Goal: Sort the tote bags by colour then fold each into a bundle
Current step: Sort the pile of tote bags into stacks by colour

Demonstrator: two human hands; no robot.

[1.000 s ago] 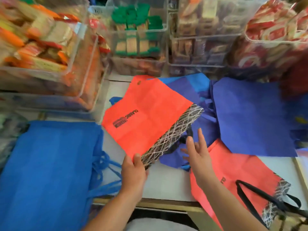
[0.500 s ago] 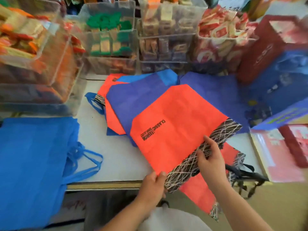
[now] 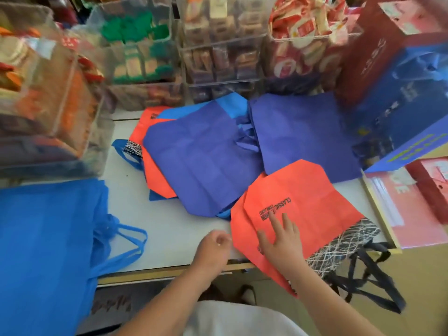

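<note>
An orange tote bag (image 3: 312,204) with black lettering and a black-and-white patterned band lies on another orange tote at the table's front right, black handles hanging over the edge. My right hand (image 3: 282,238) presses flat on it with straight fingers. My left hand (image 3: 213,246) hovers beside it over the table, fingers loosely curled, holding nothing. Two purple totes (image 3: 201,161) (image 3: 303,132) lie in the middle, over a light-blue tote (image 3: 232,103) and an orange tote (image 3: 155,175). A bright blue tote (image 3: 46,238) lies at the left.
Clear plastic bins (image 3: 143,52) full of packaged goods line the back and left of the white table (image 3: 169,241). Red and blue boxes (image 3: 397,93) stand at the right, a pink box (image 3: 407,209) beside them. The table's front edge runs just before my hands.
The orange tote came down onto the other orange tote at the front right. My left hand let go of it and my right hand moved from its patterned edge onto its face.
</note>
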